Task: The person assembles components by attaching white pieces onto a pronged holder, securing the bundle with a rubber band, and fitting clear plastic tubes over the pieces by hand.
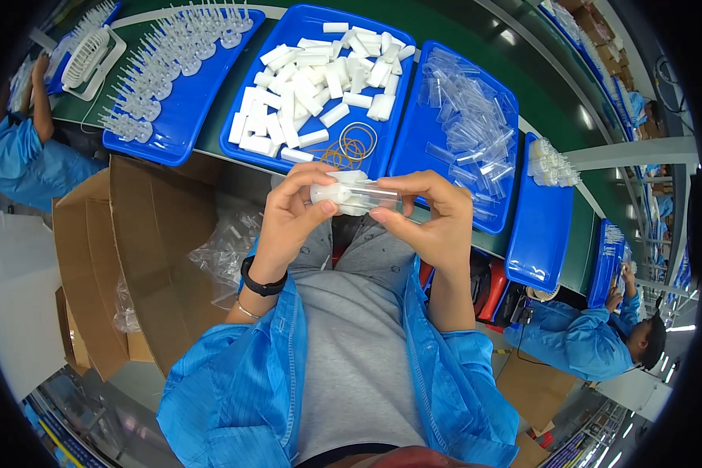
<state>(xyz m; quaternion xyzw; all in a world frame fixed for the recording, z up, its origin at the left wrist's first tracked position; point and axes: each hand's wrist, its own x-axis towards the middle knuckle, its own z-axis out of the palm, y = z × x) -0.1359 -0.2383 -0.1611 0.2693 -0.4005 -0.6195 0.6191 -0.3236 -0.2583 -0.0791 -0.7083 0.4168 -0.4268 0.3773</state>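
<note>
Head view: my left fingers [312,179] and right fingers [413,182] hold a clear tube [382,200] by its opposite ends, level between them above my lap. I judge this piece partway along: white material [349,178] sits at the tube's left half, though whether inside or behind, I can't tell. Plenty is left: loose white blocks [288,101] just beyond my fingers, more clear tubes [468,109] beyond my right fingers. My tube looks straight, glossy and see-through; the white stuff looks matte and uneven.
</note>
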